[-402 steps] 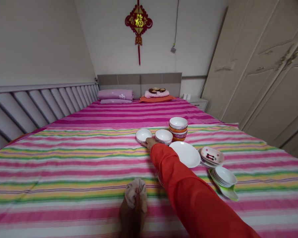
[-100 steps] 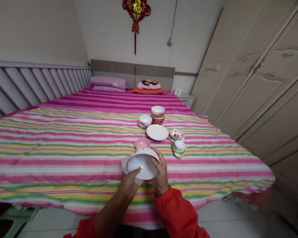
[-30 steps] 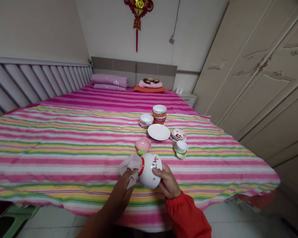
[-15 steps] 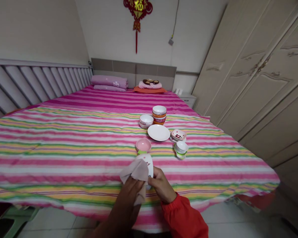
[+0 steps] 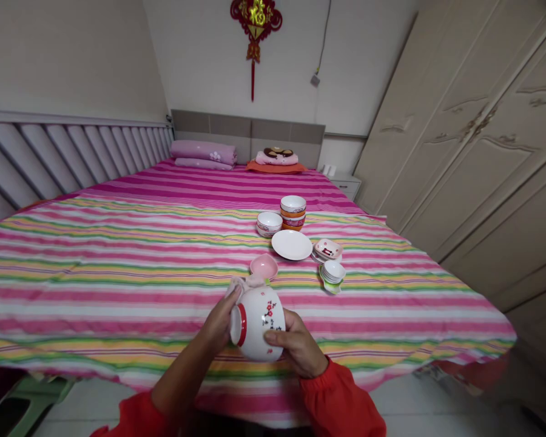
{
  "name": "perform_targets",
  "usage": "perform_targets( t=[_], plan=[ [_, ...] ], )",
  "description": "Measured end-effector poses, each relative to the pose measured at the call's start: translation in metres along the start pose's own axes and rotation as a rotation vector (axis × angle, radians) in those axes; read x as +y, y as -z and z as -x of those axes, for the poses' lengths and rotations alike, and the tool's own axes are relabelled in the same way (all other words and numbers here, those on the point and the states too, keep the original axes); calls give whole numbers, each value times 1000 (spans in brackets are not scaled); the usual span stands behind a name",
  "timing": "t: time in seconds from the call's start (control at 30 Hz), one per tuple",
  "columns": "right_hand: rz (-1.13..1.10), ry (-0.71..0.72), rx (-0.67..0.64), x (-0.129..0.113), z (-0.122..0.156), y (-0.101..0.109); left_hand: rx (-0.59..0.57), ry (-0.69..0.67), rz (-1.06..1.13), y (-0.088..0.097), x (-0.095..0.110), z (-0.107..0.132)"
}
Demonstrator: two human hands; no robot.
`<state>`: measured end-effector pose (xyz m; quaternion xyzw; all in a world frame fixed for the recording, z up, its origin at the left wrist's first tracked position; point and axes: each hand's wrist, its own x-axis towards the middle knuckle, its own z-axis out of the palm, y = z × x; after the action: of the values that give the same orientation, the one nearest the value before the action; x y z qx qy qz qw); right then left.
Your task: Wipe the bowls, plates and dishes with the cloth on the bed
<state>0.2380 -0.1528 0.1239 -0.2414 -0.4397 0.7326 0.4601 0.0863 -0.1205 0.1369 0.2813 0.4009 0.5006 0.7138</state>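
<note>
A double bed (image 5: 118, 291) fills the room, its sheet striped in pink, yellow and green, with a cream wardrobe (image 5: 464, 139) along one side and a grey headboard (image 5: 248, 130) at the far end. Over the near part of the bed, a white ceramic bowl (image 5: 257, 325) with red plum-blossom sprays and a red band at the rim lies on its side between the two hands, its mouth turned toward the left hand and clear of the sheet as far as the view shows. The left hand (image 5: 218, 321) is curled around the upper rim side, pinching a soft beige cloth (image 5: 241, 284) against the bowl. The right hand (image 5: 298, 346) cups the outer wall from below and the near side, fingers loosely spread. Glazed ceramic like this should feel stiff, fairly heavy for its size, fragile and a little slippery, so the surest hold looks to be a palm under the outer wall or foot, rather than the thin rim. Beyond the hands sit a pink dish (image 5: 264, 266), a white plate (image 5: 292, 244), a stack of bowls (image 5: 293, 212), a single white bowl (image 5: 269, 223), a small square dish (image 5: 327, 249) and a little stack of white dishes (image 5: 332, 273)
</note>
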Motion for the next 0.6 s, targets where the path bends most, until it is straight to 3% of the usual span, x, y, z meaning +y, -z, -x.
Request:
perform_targets(
  t=[0.17, 0.3, 0.43, 0.5, 0.6],
  plan=[
    [229, 99, -17, 3, -11, 4, 91, 97, 276, 1, -34, 2],
    [818, 295, -78, 6, -19, 0, 87, 140, 333, -3, -39, 8],
    [1628, 379, -95, 9, -24, -4, 32, 36, 331, -5, -39, 15],
    [1840, 379, -102, 10, -25, -5, 0, -48, 235, -4, -42, 16],
    [1976, 407, -108, 12, -25, -6, 13, -130, 98, 2, -44, 16]
  ],
)
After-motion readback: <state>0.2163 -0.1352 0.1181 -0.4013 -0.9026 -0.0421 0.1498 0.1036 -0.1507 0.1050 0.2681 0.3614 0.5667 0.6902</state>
